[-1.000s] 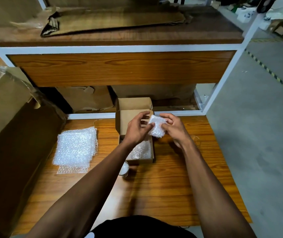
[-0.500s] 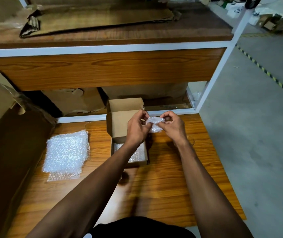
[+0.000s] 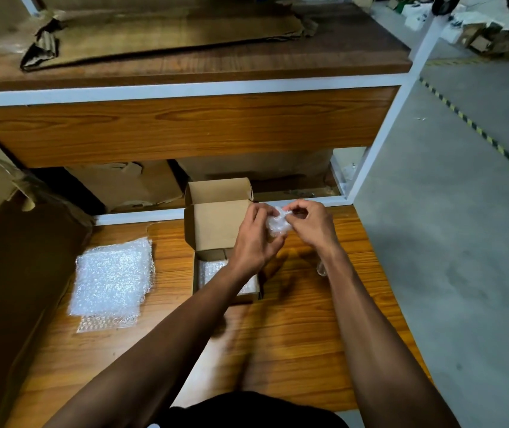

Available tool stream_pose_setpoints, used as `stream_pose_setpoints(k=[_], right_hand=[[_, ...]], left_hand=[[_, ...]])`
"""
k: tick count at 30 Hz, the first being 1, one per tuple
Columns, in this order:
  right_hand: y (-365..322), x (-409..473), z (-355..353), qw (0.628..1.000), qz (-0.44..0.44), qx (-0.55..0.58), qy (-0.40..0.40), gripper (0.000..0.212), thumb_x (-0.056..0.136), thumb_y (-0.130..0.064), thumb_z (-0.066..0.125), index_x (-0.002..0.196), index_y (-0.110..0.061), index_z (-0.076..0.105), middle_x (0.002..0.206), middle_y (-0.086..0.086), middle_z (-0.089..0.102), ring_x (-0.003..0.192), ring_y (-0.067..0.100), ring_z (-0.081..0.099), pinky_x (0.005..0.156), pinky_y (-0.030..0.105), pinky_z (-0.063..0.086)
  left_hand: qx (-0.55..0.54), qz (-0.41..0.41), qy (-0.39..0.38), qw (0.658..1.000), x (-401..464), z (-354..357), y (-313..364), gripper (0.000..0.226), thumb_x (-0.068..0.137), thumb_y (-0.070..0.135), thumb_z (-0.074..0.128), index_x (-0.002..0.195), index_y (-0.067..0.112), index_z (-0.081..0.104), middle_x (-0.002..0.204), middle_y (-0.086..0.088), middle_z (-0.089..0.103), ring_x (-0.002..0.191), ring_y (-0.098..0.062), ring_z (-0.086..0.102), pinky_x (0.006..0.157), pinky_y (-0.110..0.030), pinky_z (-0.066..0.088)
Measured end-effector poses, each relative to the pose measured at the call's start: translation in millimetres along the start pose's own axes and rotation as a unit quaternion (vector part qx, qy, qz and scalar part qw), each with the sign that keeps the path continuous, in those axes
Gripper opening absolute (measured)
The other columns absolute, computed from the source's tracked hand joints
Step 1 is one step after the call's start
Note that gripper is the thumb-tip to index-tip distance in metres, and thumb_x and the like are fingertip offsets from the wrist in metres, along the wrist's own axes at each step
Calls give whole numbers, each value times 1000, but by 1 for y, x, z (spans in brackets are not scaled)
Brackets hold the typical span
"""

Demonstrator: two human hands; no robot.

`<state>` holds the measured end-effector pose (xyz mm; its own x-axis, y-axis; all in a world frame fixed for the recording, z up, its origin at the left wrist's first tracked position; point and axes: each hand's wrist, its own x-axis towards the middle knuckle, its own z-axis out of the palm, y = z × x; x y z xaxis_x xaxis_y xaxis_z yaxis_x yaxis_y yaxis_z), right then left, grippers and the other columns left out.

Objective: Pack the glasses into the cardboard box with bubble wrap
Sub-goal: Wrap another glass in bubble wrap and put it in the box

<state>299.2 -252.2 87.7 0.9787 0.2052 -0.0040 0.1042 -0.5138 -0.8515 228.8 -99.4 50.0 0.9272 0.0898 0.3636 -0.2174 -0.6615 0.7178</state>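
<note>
Left hand (image 3: 254, 239) and right hand (image 3: 310, 225) both pinch a bubble-wrapped bundle (image 3: 276, 225), held above the tabletop (image 3: 293, 335) just right of the open cardboard box (image 3: 216, 223); its contents cannot be seen.

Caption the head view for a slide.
Both hands, left and right, pinch a bubble-wrapped bundle above the open cardboard box.

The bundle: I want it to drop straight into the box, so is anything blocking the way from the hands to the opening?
Only partly. The bundle is held by both hands above the box. The left hand and forearm cross over the opening; nothing else visible blocks it. Bubble wrap already lines the bottom.
</note>
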Motion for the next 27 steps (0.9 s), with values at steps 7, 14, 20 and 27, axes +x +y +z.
stream_pose_setpoints(k=[7, 14, 20, 27], right_hand=[[6, -5, -18, 998, -1, 20, -60, 36, 95, 1, 69, 116, -26, 79, 115, -12, 74, 103, 1, 68, 89, 22, 59], [12, 0, -24, 996, 4, 62, -62, 29, 89, -5, 79, 111, -22, 79, 106, -9, 77, 99, 5, 73, 89, 27, 61], [16, 1, -29, 992, 45, 106, -48, 42, 88, -5, 81, 118, -25, 60, 107, 1, 72, 99, 14, 74, 85, 31, 62], [46, -21, -40, 998, 2, -54, 39, 59, 98, -14, 70, 151, -30, 48, 153, 1, 52, 141, 20, 49, 110, 35, 47]], left_hand=[[40, -19, 14, 999, 0, 2, 1, 31, 94, 7, 76, 121, 17, 66, 121, 1, 54, 106, -15, 58, 87, -35, 60], [55, 35, -22, 998, 2, 2, 14, 49, 94, 12, 78, 138, 22, 60, 119, 2, 55, 97, -14, 58, 80, -36, 58], [85, 51, -39, 994, 4, 10, 18, 41, 98, 17, 76, 138, 22, 66, 151, -10, 46, 118, -16, 57, 91, -27, 55], [64, 48, -54, 995, 6, 20, 23, 27, 100, 18, 72, 127, 16, 74, 125, -2, 62, 110, -16, 62, 88, -29, 55]])
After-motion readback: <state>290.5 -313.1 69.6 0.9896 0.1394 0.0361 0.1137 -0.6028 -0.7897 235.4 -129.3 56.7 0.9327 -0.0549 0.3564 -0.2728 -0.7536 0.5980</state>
